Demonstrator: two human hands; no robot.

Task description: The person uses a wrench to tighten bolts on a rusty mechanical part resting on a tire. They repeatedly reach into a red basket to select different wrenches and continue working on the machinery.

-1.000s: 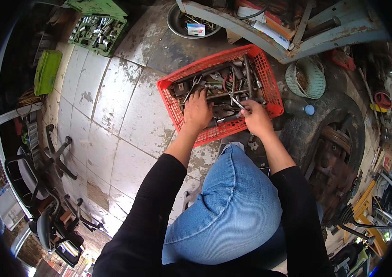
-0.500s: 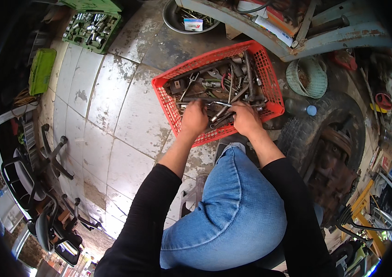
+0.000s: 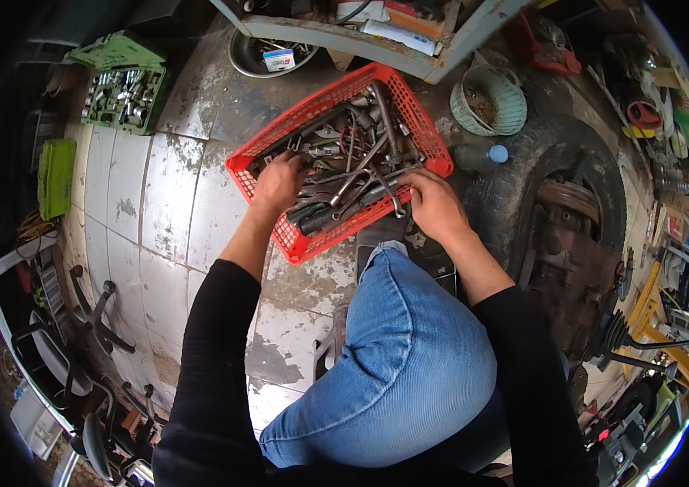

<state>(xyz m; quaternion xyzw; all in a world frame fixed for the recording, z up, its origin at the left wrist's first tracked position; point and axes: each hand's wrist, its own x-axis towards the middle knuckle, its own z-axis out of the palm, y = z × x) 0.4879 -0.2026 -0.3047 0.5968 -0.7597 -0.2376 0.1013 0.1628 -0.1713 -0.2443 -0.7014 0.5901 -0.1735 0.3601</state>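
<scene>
A red plastic basket (image 3: 239, 166) sits on the floor, full of mixed metal hand tools. Inside its left end my left hand (image 3: 278, 185) has its fingers curled down among the tools; what they grip is hidden. My right hand (image 3: 438, 207) is at the near right corner, fingers bent over the rim beside the end of a long dark bar (image 3: 377, 192); its grip is partly hidden. Near those fingers a spanner (image 3: 394, 197) leans over the near rim, ring end outward. A shiny chrome tool (image 3: 350, 187) lies across the pile between my hands.
A green socket case (image 3: 127, 99) lies open at the far left. Behind the basket stand a metal bowl (image 3: 240, 58) and a grey metal frame (image 3: 328, 34). At the right are a pale green bucket (image 3: 460, 104), a bottle (image 3: 474, 156) and a big tyre (image 3: 497, 199).
My hands have moved apart, the left one to the basket's left end and the right one to its near right corner. The chrome tool between them now rests on the pile. The view has shifted.
</scene>
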